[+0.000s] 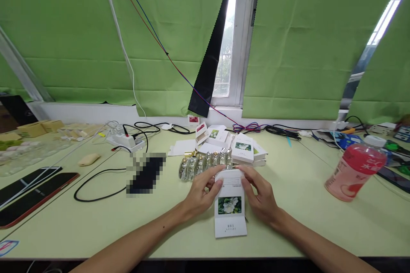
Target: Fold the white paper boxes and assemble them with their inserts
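A white printed carton [230, 185] with a white-flower picture is in front of me, its flap folded out toward the table's front edge. My left hand [205, 190] grips its left side, thumb on the face. On its right side my right hand [258, 192] is closed in the same way, thumb and fingers at the edge. What lies behind the carton's far end is hidden. Just beyond my hands stands a row of several shiny plastic-wrapped items [201, 166] with gold parts. A pile of similar white cartons [242, 147] lies behind, some flat, some folded.
At right a pink-labelled bottle [355, 170] stands on the pale table [304, 222]. Left are a blurred dark object [147, 175], black cable, power strip [128, 140], red-edged phone [38, 196] and beige case [89, 160]. Coiled wires [282, 131] run along the back.
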The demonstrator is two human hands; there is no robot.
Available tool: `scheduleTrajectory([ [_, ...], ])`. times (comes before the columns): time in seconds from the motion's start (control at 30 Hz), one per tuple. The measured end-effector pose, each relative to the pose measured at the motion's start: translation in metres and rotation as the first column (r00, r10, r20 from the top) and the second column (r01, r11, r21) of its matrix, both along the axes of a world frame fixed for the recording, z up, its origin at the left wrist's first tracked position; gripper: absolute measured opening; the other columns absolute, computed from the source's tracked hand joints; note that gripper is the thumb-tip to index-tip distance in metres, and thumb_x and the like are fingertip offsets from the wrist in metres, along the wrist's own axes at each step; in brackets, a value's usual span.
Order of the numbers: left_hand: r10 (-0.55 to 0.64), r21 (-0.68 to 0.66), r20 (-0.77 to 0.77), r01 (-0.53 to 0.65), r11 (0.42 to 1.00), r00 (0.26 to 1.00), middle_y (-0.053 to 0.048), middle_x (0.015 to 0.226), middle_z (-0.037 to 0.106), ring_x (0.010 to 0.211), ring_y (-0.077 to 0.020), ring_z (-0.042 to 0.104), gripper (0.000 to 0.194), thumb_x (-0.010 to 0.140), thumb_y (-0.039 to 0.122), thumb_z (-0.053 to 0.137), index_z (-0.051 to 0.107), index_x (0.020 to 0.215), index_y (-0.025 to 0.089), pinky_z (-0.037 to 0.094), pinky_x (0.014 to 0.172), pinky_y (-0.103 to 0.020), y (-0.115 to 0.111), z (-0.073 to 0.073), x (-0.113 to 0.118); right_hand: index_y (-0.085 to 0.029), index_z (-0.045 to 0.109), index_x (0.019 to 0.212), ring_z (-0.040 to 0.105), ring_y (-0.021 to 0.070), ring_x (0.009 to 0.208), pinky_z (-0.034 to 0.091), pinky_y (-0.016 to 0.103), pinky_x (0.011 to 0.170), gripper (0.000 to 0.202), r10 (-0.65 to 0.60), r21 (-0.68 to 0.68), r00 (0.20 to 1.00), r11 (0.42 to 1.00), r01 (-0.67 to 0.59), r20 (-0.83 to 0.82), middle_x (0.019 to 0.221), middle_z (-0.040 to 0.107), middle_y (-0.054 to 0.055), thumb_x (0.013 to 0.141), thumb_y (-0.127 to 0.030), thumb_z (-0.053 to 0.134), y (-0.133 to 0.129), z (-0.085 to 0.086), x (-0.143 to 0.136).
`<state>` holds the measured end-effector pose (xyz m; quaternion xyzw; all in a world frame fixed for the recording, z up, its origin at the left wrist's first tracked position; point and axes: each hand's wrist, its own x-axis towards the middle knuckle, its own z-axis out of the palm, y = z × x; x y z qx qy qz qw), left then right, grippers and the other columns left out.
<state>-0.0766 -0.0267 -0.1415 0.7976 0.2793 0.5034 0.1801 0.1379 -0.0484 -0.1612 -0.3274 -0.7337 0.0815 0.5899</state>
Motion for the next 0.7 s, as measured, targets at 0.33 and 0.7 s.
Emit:
scheduleTrajectory([
  [0.33, -0.024, -0.029, 0.024, 0.025, 0.999, 0.999, -0.009, 0.096, 0.075, 0.053, -0.0071, 0.058, 0.037, 0.099, 0.036, 0.052, 0.065, 0.127, 0.016, 0.048, 0.045, -0.015, -0.0009, -0.0051, -0.0006, -0.023, 0.057, 0.136, 0.072, 0.0181, 0.086, 0.064, 0.032, 0.073, 0.038, -0.028, 0.105, 0.997, 0.994, 0.02, 0.078, 0.123, 0.071, 0.011, 0.098, -0.018, 0.053, 0.0002, 0.0022, 0.0009],
  [0.7, -0.044, -0.014, 0.02, 0.044, 0.999, 0.999, -0.01, 0.103, 0.072, 0.058, -0.0075, 0.058, 0.034, 0.1, 0.034, 0.051, 0.064, 0.127, 0.018, 0.05, 0.048, -0.016, -0.0019, -0.0072, -0.0002, -0.023, 0.055, 0.138, 0.073, 0.0182, 0.088, 0.063, 0.028, 0.069, 0.041, -0.051, 0.138, 0.994, 0.99, 0.037, 0.098, 0.121, 0.071, 0.011, 0.098, -0.013, 0.053, -0.0007, 0.0036, 0.0011],
])
